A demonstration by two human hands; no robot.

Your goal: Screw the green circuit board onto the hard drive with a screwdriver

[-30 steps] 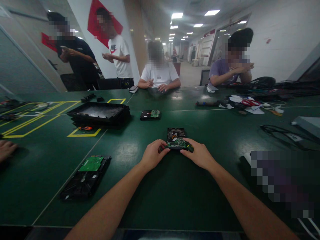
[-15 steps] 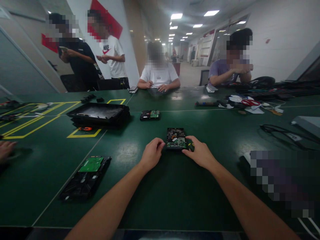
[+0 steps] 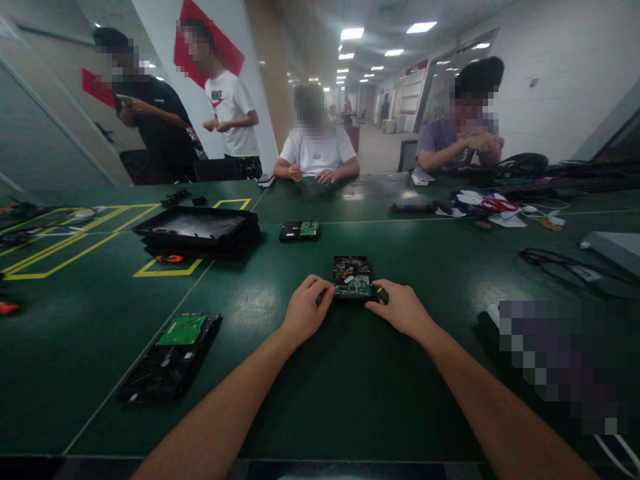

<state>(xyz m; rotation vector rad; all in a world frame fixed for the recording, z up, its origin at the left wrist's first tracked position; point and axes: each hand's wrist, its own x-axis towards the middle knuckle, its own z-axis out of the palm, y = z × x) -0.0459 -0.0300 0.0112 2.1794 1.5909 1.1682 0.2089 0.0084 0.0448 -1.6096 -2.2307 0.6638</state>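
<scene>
Left hand [image 3: 305, 309] grip is pressed together against the hard drive [image 3: 353, 279], set between the tabletop's [image 3: 380, 393] near and far edges, perhaps to steady it; the right hand's [image 3: 404, 308] hold cannot be told.

We see a rather dim room; its light comes from the white ceiling lamps [image 3: 421, 27], which are overexposed. The green surface [image 3: 425, 387] becomes quite dark toward us, while soft patches of glare lie on both sides of the middle and along its far part. The tray [image 3: 200, 225] also shines greyish inside. The drive [image 3: 351, 265] is dark, but we can distinguish its green board [image 3: 356, 287]. Behind, a pale haze softens the corridor [image 3: 373, 148]. Toward the edges we notice stretching: the left panel [image 3: 35, 127] leans strongly. Square blocks [image 3: 555, 360] cover an area at the lower right.
</scene>
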